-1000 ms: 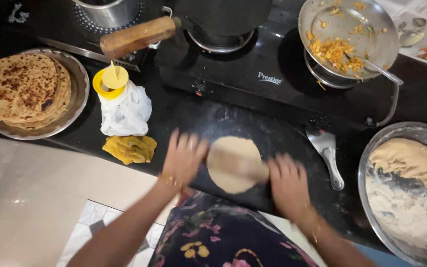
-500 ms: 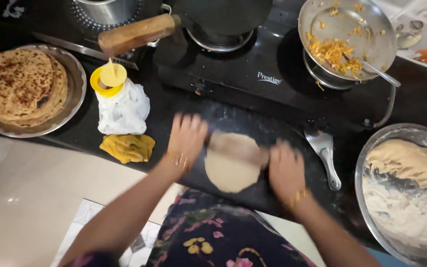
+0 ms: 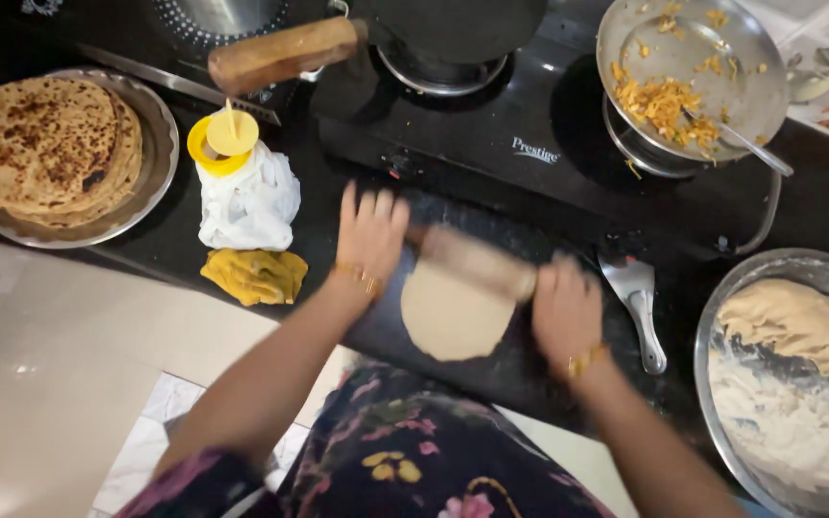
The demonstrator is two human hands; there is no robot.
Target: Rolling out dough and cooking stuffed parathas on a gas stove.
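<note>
A pale round disc of dough (image 3: 453,317) lies on a dark rolling board (image 3: 491,369) at the counter's front edge. Across its far side rests a wooden rolling pin (image 3: 477,261), blurred with motion. My left hand (image 3: 371,230) presses flat on the pin's left end, fingers spread and pointing away from me. The pin's right end is under my right hand (image 3: 566,312), palm down. Both wrists wear gold bangles.
A steel plate with stacked browned flatbreads (image 3: 45,144) sits far left. A yellow-capped bottle in a white cloth (image 3: 242,187) and a yellow cloth (image 3: 256,275) lie beside it. A black stove (image 3: 530,144) carries a pan with a wooden handle (image 3: 285,53) and a filling bowl (image 3: 688,72). A dough bowl (image 3: 789,369) stands right, a steel spatula (image 3: 640,302) near it.
The rolling pin and both hands have pushed away from me, from over the middle of the dough disc to its far edge.
</note>
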